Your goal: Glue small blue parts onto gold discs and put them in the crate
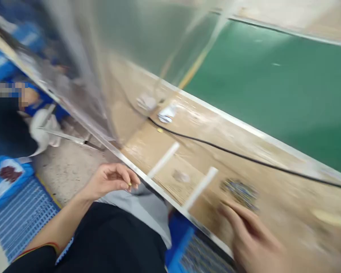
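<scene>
The picture is smeared by motion. My left hand [110, 181] hovers beside the metal edge of a wooden workbench [147, 149], above my lap; its fingers curl loosely inward and pinch a tiny yellowish thing I cannot make out. Down at the bottom right, my right hand [250, 235] rests on the bench, fingers stretched out toward a small pile of dark bluish parts [240, 191]. Two white strips [163, 159] [200, 187] lie on the bench between my hands.
A black cable [244, 157] runs across the bench. Behind it lies a green conveyor belt [272, 87]. White crumpled bits [166, 113] sit further along. Another person in dark clothes [8, 129] sits at the left. Blue crates [19, 212] stand on the floor.
</scene>
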Demonstrator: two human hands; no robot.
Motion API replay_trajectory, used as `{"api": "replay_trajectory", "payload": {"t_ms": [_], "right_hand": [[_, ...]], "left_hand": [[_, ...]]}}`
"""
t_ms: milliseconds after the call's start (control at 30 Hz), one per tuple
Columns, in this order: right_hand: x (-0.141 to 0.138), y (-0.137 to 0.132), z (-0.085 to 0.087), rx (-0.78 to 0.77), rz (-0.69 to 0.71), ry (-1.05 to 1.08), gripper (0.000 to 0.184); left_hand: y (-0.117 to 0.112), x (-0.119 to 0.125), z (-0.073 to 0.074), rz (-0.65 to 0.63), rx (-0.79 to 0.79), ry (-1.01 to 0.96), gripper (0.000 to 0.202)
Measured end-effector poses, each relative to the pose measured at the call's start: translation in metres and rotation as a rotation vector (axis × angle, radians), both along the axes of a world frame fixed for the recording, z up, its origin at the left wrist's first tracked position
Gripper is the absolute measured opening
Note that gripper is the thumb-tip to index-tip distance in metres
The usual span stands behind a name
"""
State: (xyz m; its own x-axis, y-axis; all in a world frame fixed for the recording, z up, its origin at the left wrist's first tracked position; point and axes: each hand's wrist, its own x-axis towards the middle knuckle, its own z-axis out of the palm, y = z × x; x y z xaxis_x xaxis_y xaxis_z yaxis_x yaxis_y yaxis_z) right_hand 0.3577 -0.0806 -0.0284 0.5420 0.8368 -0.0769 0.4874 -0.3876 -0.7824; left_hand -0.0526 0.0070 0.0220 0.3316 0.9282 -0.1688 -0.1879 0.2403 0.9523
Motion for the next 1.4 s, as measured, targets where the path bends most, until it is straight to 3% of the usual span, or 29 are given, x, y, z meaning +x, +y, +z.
{"api": "replay_trajectory", "payload": {"t_ms": [67, 167, 400, 567, 800, 1033, 1400], "right_hand": [[-0.014, 0.007, 0.007, 0.038, -0.055, 0.115, 0.038], [-0.024, 0.018, 0.000, 0.187, -0.103, 0.257, 0.034], [-0.039, 0.023, -0.005, 0.336, -0.056, 0.445, 0.025], [-0.051, 0.031, 0.001, 0.365, 0.015, 0.326, 0.013], [-0.064, 0.045, 0.005, 0.372, 0.169, -0.007, 0.008], [-0.073, 0.055, 0.005, 0.403, 0.317, -0.293, 0.016], [-0.074, 0.056, 0.003, 0.392, 0.364, -0.327, 0.020]], "left_hand": [[-0.005, 0.025, -0.010, -0.114, -0.153, -0.046, 0.026], [0.004, 0.056, -0.029, -0.190, -0.178, -0.002, 0.014], [0.035, 0.090, -0.055, 0.007, -0.115, 0.015, 0.028], [0.038, 0.095, -0.067, 0.049, -0.095, 0.005, 0.030], [0.032, 0.096, -0.073, 0.053, -0.090, -0.047, 0.026], [0.038, 0.095, -0.074, 0.030, -0.090, -0.045, 0.024], [0.038, 0.095, -0.069, 0.009, -0.084, -0.025, 0.025]]}}
